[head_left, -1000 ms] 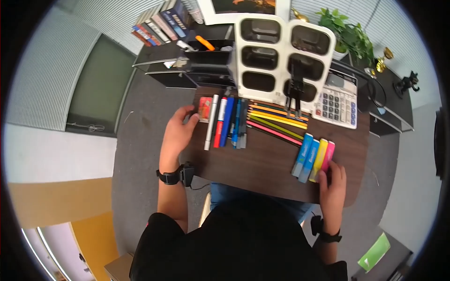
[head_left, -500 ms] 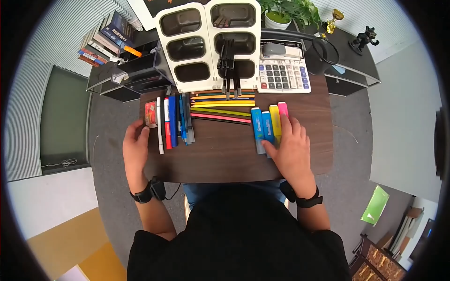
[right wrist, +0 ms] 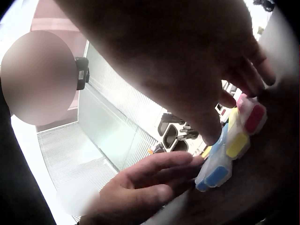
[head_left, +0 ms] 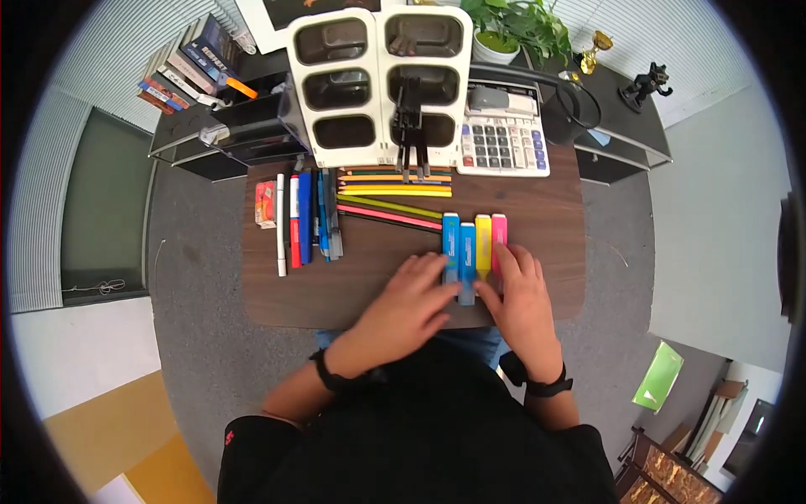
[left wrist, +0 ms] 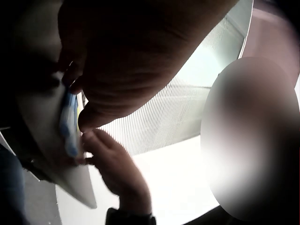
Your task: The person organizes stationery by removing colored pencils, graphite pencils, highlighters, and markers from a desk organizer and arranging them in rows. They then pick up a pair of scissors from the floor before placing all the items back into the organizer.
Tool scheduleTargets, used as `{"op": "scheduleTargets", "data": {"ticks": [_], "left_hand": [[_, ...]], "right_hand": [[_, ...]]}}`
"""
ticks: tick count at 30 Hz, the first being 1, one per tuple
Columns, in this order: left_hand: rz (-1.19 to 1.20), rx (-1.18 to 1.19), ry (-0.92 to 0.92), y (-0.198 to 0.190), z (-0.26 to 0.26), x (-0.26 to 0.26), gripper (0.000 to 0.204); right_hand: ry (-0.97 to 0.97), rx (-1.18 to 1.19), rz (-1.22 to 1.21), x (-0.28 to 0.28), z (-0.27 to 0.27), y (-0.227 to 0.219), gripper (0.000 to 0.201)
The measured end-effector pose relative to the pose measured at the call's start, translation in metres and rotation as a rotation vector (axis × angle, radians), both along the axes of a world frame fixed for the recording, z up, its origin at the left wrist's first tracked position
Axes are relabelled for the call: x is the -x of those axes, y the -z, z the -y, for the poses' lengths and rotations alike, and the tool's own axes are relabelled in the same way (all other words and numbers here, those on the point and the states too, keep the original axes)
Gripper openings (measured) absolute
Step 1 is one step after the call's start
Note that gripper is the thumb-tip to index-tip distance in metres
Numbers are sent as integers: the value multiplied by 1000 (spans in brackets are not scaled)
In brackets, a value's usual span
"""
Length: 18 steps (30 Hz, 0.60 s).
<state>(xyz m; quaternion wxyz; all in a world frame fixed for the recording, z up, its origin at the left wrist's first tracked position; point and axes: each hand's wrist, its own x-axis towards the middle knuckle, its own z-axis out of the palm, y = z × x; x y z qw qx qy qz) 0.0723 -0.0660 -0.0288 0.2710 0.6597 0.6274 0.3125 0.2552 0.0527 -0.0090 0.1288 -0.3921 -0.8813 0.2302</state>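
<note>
Four highlighters lie side by side on the brown table (head_left: 361,294): two blue (head_left: 451,239), one yellow (head_left: 483,235) and one pink (head_left: 499,227). My left hand (head_left: 399,315) reaches in from the left, its fairly straight fingertips right at the outer blue highlighter. On the other side, my right hand (head_left: 525,302) has its fingers along the pink highlighter and its thumb near the lower end of the yellow one. In the right wrist view, the left hand (right wrist: 150,185) meets the blue ends (right wrist: 218,176) of the row, while the right hand (right wrist: 187,70) is over the pink end.
Colored pencils (head_left: 395,191) lie above the highlighters. At left are a red eraser pack (head_left: 265,204), a white marker (head_left: 281,235), a red marker (head_left: 295,231) and several pens (head_left: 323,218). Behind stand a white six-compartment organizer (head_left: 378,84), a calculator (head_left: 504,151) and a mesh cup (head_left: 571,122).
My left hand has left the eraser pack and crossed right to the blue highlighters. The highlighters, with my right hand beside them, now lie lower and straighter on the table.
</note>
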Motion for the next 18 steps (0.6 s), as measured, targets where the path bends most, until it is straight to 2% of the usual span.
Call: {"op": "scheduleTargets", "data": {"ticks": [1,5,11,13,17,18], "left_hand": [[-113,-81,62,4,-6,-7,47],[-232,-128,51,13,-12,-23,49],[-398,-154,9,19,-7,-26,45],[-479,-156,63,16,-1,-20,39],[-452,-139,119,14,16,-11,36],[-380,-131,141,13,20,-9,35]], "right_hand": [[-11,-7,-12,-1,2,-1,58],[-83,-7,36,-12,6,-4,59],[-153,-38,129,-15,13,-7,53],[-152,-49,134,-15,15,-8,51],[-133,-26,126,-16,12,-12,50],[-127,-18,112,-17,11,-11,50]]}}
